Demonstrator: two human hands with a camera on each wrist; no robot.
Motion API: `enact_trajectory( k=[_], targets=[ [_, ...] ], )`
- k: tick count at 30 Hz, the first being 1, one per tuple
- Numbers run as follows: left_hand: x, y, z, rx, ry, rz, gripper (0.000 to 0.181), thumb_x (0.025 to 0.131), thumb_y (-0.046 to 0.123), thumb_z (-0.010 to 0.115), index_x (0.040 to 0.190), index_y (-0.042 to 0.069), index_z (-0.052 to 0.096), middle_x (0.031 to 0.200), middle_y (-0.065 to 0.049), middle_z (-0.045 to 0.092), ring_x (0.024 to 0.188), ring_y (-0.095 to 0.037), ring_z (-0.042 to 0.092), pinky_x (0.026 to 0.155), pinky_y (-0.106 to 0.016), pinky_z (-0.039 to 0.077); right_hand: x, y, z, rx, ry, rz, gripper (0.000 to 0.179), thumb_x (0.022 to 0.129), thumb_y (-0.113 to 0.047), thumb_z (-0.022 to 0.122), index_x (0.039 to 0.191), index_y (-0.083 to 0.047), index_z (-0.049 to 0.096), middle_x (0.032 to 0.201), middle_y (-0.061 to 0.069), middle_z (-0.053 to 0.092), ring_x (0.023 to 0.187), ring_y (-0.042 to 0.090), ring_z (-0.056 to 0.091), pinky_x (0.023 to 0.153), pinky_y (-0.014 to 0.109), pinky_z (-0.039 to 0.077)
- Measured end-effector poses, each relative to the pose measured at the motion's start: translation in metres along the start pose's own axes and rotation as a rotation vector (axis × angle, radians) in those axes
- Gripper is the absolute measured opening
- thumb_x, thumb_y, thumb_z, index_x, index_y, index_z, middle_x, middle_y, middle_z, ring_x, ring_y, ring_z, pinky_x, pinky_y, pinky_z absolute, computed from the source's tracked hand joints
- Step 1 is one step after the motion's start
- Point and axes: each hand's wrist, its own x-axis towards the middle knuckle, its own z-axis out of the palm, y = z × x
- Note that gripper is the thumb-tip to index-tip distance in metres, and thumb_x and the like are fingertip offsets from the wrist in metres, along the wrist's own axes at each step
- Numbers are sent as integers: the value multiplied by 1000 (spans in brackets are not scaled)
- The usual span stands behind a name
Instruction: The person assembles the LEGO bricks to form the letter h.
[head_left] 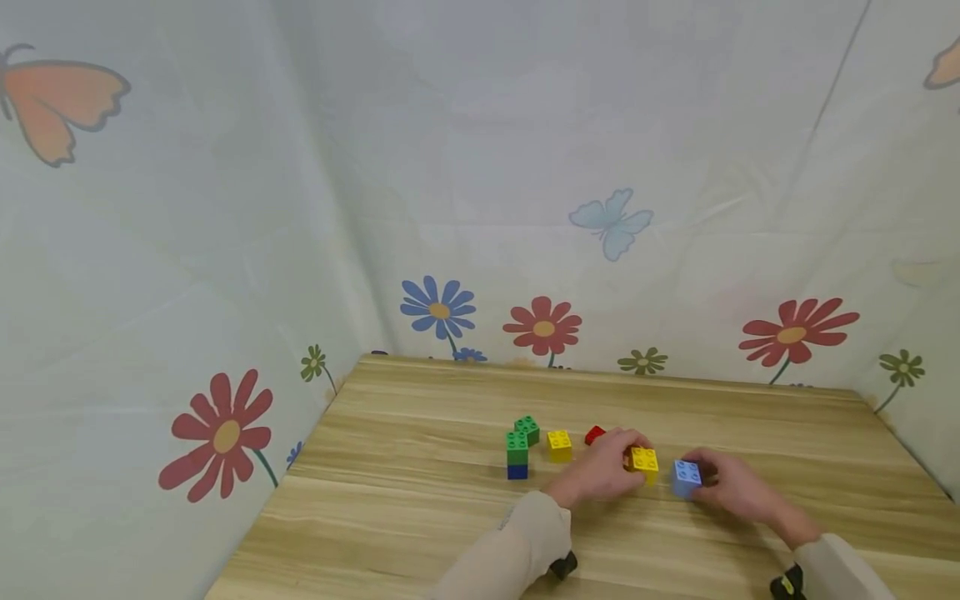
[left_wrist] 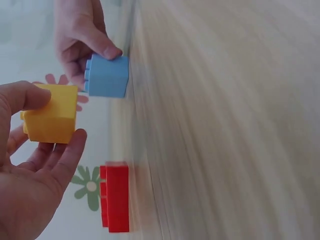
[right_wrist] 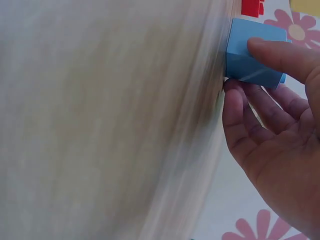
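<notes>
A yellow toy brick (head_left: 644, 465) is pinched between the thumb and fingers of my left hand (head_left: 603, 467). In the left wrist view this yellow brick (left_wrist: 52, 115) is held above the table, its studs facing away from the tabletop. My right hand (head_left: 738, 487) grips a light blue brick (head_left: 686, 479) just to its right; the two bricks are apart. The right wrist view shows the thumb on one side of the blue brick (right_wrist: 255, 52) and the fingers about the other. A red brick (left_wrist: 117, 197) lies near my left hand, partly hidden by it in the head view.
Left of my hands stand a second yellow brick (head_left: 558, 446), a green brick (head_left: 528, 428) and a green brick (head_left: 517, 448) stacked on a dark blue brick (head_left: 517, 472). The wooden table (head_left: 405, 500) ends at a flower-patterned cloth (head_left: 487, 208) behind.
</notes>
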Motion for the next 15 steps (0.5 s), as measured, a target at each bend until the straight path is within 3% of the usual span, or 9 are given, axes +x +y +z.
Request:
enact_trajectory(
  k=[4,8,15],
  targets=[
    [10,4,10,-90,46,6,31,84,14,71,112,17,58,100,11,51,87,-3,50,78,-15,45,3,3,-2,23,9,83,44,77,-11,78,112,6,57,103,10,61,93,25,57,79,44,50],
    [16,6,19,-172,67,-43,31,84,15,72,112,16,59,100,11,50,86,-2,50,76,-15,46,6,4,-3,52,14,144,46,77,-15,78,113,5,58,105,10,62,94,24,58,82,43,50],
    [25,6,28,-329,109,-116,32,84,9,71,113,15,58,103,10,50,89,-2,52,75,-17,48,11,8,-4,97,-2,111,46,81,-16,74,119,4,58,105,9,62,92,23,57,80,39,50]
  ],
)
